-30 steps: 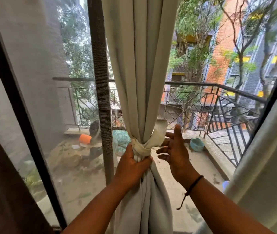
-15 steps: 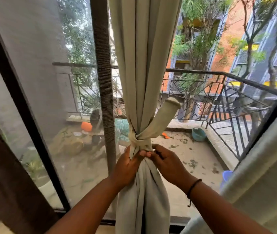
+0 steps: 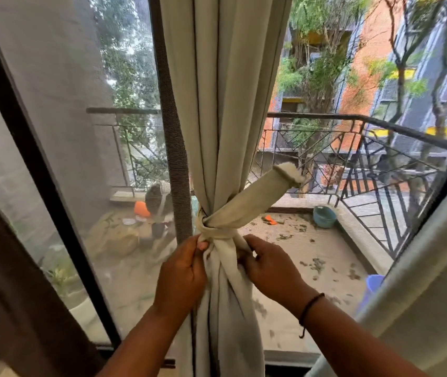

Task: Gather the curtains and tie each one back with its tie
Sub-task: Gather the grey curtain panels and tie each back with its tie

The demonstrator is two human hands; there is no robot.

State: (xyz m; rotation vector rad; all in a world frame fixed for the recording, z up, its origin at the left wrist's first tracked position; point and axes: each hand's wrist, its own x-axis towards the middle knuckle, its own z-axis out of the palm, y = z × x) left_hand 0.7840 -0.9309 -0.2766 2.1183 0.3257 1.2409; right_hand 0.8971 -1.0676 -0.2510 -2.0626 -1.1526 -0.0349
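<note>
In the head view, the step in hand looks like the finishing of the knot on the middle curtain: its cream folds are gathered into a narrow bundle and the tie is already wrapped and knotted round them, with one free end sticking up and to the right of the knot. Taking that knot as the landmark, the left hand sits just below and to its left, fingers curled, thumb and fingertips pinching the cloth at the knot's lower left edge. The right hand sits just below and to the right of the knot, fingers bent in against the bundle and gripping cloth there; whether it holds the tie's second tail or a fold of the curtain cannot be told. A dark cord bracelet circles the right wrist. The next move, as I judge it, calls for pulling the two sides apart to snug the knot, then letting go to see whether it holds. Far right of the knot a second pale curtain hangs loose, apparently not yet tied. Behind the knot runs the dark window frame, with a balcony railing beyond.
</note>
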